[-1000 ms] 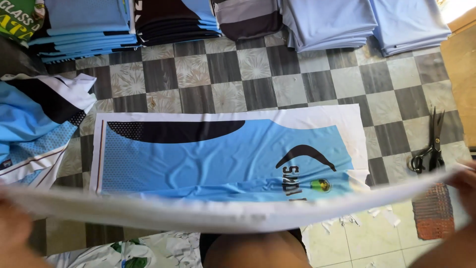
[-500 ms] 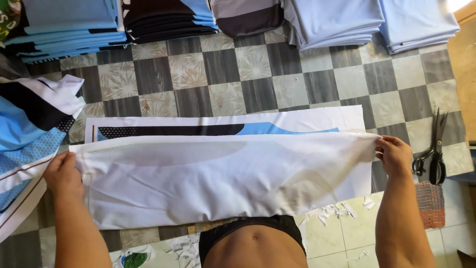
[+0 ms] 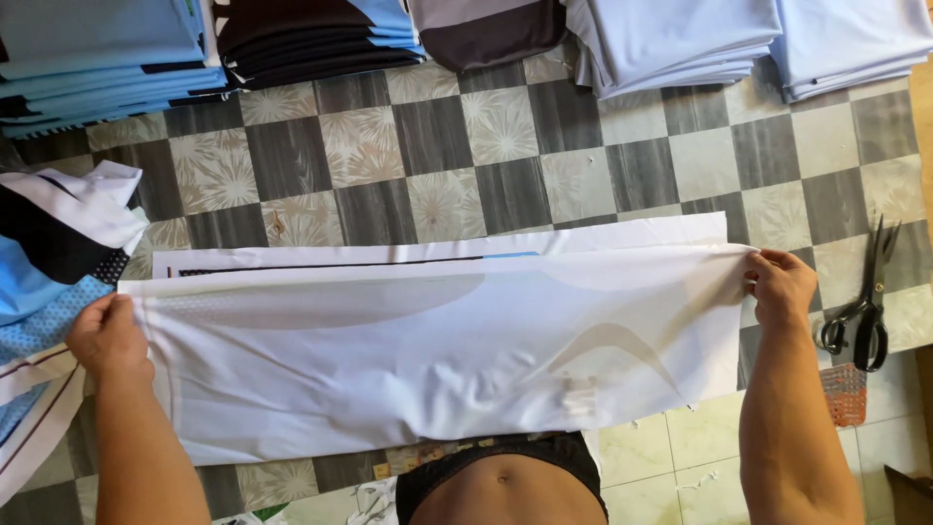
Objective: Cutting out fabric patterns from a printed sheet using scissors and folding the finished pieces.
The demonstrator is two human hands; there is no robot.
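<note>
You hold white fabric panel (image 3: 437, 360) (faint grey swoosh showing through); grey-and-cream checkered floor (image 3: 437, 165); black scissors (image 3: 860, 311).

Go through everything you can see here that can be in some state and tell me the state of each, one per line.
White fabric sheet: stretched flat between both hands, faint print showing through.
Left hand: gripping the sheet's left edge.
Right hand: pinching the sheet's right corner.
Printed sheet underneath: lying flat on the floor, mostly covered.
Scissors: closed, lying on the floor.
Folded fabric stacks: piled neatly along the top.
</note>
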